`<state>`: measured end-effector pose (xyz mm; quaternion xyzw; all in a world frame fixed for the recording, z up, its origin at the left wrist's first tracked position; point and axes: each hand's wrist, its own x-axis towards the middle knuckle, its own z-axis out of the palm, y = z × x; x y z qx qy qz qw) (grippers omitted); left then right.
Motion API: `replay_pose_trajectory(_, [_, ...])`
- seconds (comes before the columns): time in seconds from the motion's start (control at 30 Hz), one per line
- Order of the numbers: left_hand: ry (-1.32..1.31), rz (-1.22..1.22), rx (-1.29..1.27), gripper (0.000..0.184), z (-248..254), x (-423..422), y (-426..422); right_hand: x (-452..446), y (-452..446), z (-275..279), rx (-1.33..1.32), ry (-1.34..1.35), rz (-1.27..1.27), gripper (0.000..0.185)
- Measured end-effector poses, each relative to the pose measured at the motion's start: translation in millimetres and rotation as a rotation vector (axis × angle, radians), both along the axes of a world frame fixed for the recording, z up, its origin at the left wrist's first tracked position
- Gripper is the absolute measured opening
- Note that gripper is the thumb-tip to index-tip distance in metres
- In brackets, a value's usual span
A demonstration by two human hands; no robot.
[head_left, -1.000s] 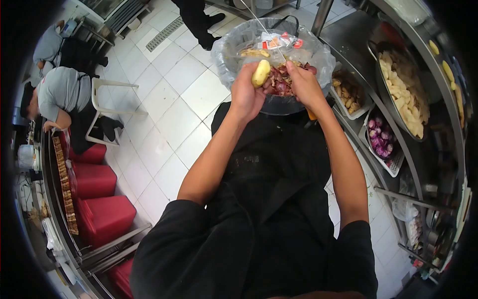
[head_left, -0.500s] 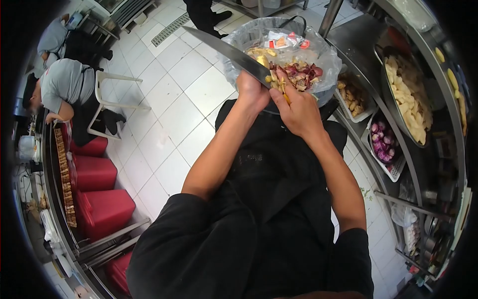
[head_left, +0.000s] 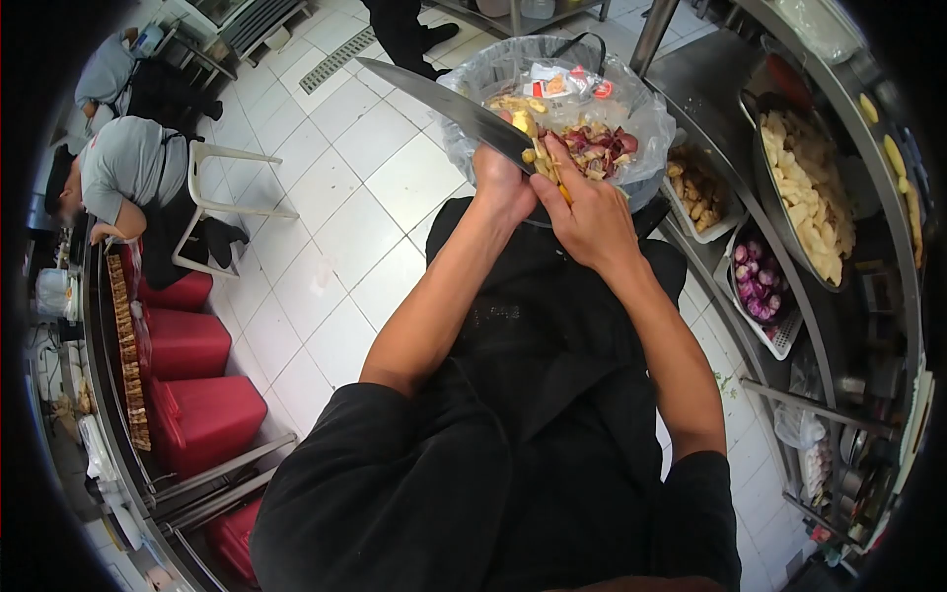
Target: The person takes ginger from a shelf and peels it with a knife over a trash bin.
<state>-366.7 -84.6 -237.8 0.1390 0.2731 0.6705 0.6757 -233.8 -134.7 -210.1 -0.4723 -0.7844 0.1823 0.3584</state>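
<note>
A broad-bladed kitchen knife point(head_left: 444, 111) slants up to the left, its tip out past the bin. My right hand point(head_left: 595, 215) is closed around its handle, of which a little yellow shows. My left hand point(head_left: 501, 185) is closed on a pale yellow piece that looks like peeled ginger point(head_left: 524, 120); it sticks up beyond the blade, and most of my left fingers are hidden behind the knife. Both hands are over the near rim of a round bin lined with clear plastic point(head_left: 643, 109). Reddish-purple skins and pale peelings point(head_left: 604, 150) lie inside.
At right, a basket of ginger point(head_left: 698, 195), a basket of purple bulbs point(head_left: 758, 284) and a big pan of pale peeled pieces point(head_left: 804, 197) are on metal shelving. A white chair point(head_left: 202, 202), red bins point(head_left: 202, 419) and co-workers point(head_left: 133, 173) are at left.
The knife blade has tilted slightly, its tip shifting a little left and up. My hands have barely moved.
</note>
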Motion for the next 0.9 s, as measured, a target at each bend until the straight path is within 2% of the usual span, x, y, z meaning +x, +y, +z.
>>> replay_pose_trajectory(0.2, [0.050,-0.009,0.052,0.035,13.9,9.0,-10.9,-2.3,2.3,4.9,-0.044,-0.072,-0.040,0.056])
replay_pose_trajectory(0.3, [-0.021,-0.038,-0.006,0.034,11.2,14.6,-15.1,-1.5,16.0,-2.9,0.035,-0.007,-0.074,0.054])
replay_pose_trajectory(0.33, [-0.006,-0.030,0.003,0.035,5.8,16.3,-13.9,0.8,26.4,-6.1,-0.064,0.080,-0.049,0.054])
replay_pose_trajectory(0.4, [-0.021,-0.165,0.111,0.030,-8.5,6.9,-10.6,7.3,43.7,-10.9,-0.264,0.254,0.002,0.054])
replay_pose_trajectory(0.43, [-0.029,-0.229,0.169,0.028,-14.2,3.0,-7.8,9.6,43.6,-10.9,-0.234,0.248,-0.020,0.055])
replay_pose_trajectory(0.47, [-0.007,-0.133,0.071,0.030,-0.9,10.0,-9.1,10.4,42.3,-7.5,-0.203,0.241,-0.037,0.055])
replay_pose_trajectory(0.57, [-0.013,-0.134,0.000,0.031,12.5,4.3,-10.0,5.7,27.9,-0.2,-0.117,0.157,-0.005,0.056])
replay_pose_trajectory(0.77, [0.020,-0.041,0.042,0.039,6.8,7.9,-5.8,-2.3,8.5,7.0,-0.054,0.062,0.022,0.060])
replay_pose_trajectory(0.9, [0.097,0.015,0.042,0.038,4.0,8.8,-7.4,-3.0,6.5,7.9,-0.025,0.033,0.018,0.060])
